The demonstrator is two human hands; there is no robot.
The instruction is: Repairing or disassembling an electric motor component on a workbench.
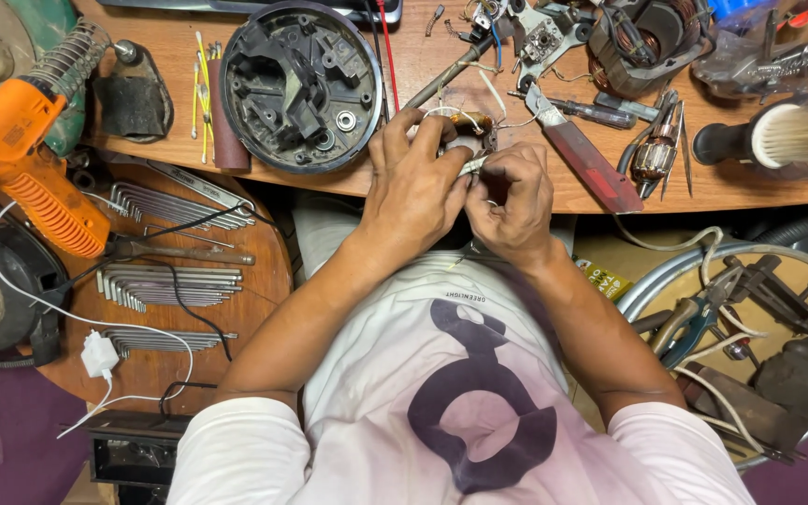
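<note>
A: Hands together at bench edge. L hand (413, 187) wraps the small wired part (468, 131), fingers curled over it.
B: R hand (509, 198)?
A: Pinching its near end, thumb & forefinger tight. Part sits just ahead of both, long axis left-right.

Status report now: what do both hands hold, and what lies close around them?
Left hand and right hand together, pinching a small wired part at the bench edge. Round black housing just beside the left hand. Red-handled tool beside the right hand.
</note>
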